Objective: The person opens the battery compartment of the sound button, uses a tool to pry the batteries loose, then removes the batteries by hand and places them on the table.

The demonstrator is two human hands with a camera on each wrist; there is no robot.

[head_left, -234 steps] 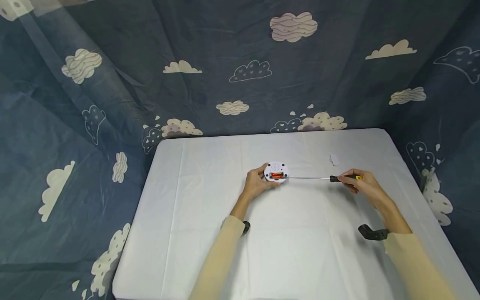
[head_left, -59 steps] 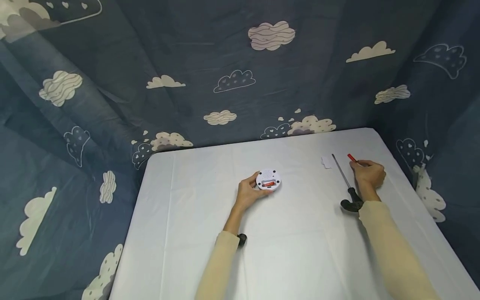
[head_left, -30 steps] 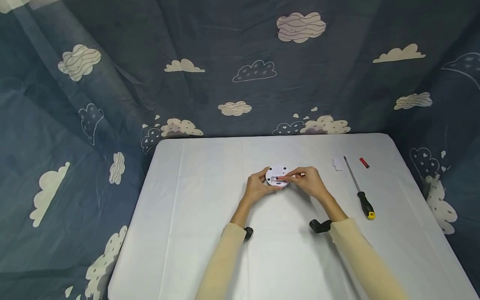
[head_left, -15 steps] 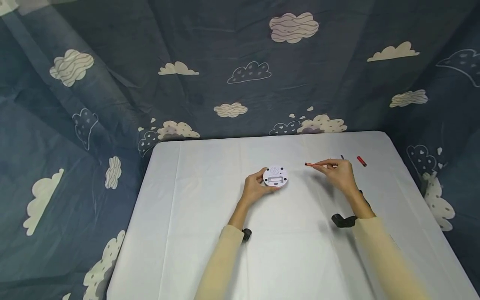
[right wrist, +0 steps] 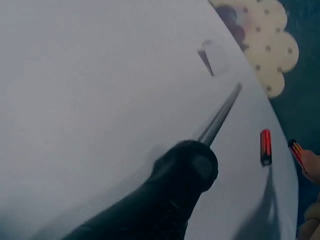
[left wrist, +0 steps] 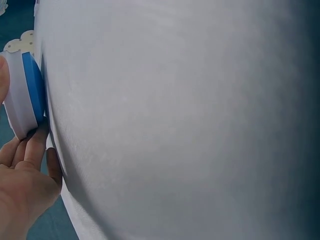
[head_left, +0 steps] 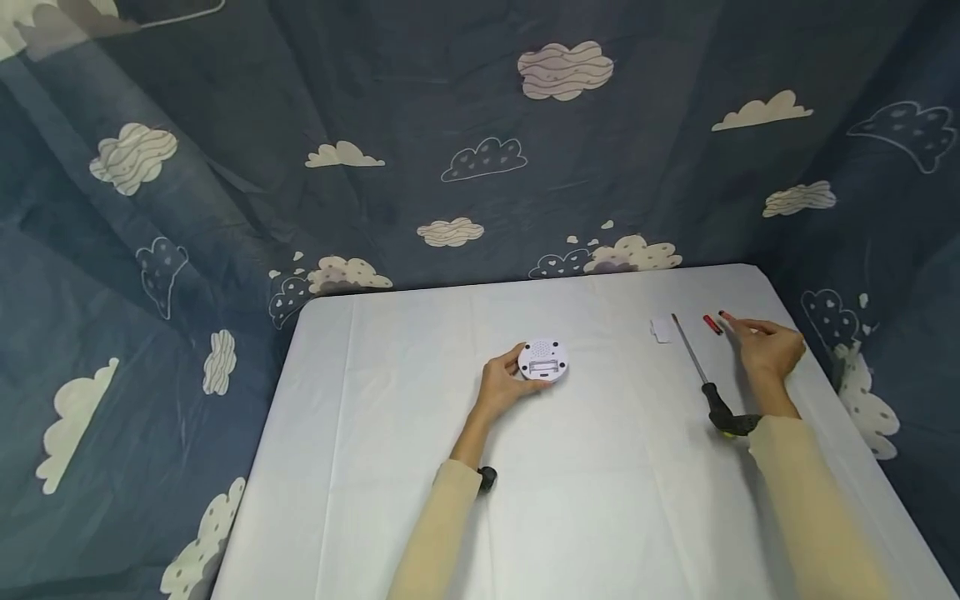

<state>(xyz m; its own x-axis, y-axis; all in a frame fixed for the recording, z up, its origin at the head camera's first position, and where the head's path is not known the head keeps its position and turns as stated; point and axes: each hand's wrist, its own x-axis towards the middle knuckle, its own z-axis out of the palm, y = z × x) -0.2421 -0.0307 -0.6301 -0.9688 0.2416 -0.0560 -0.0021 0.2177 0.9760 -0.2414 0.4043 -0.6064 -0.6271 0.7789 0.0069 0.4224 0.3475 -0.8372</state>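
My left hand (head_left: 501,387) grips the rim of a round white device (head_left: 542,360) with small dark feet. Its uncovered battery compartment faces up and shows a bare white bed. From the left wrist, the device (left wrist: 19,95) has a blue band on its table side. Over the table's right part, my right hand (head_left: 774,350) pinches a red battery with a black end (right wrist: 296,149), mostly covered by the fingers. Just left of that hand, another red battery (head_left: 712,325) lies on the table.
A screwdriver (head_left: 715,400) lies left of the right forearm, its handle end partly behind the black wrist camera. Beside its tip is a small white cover piece (head_left: 661,331). The white table (head_left: 420,433) meets a dark cloud-print curtain (head_left: 405,100) at the back and sides.
Earlier the right hand used the screwdriver at the batteries, then set it down. One battery was laid on the right; the second has left the device and moved right with the hand.
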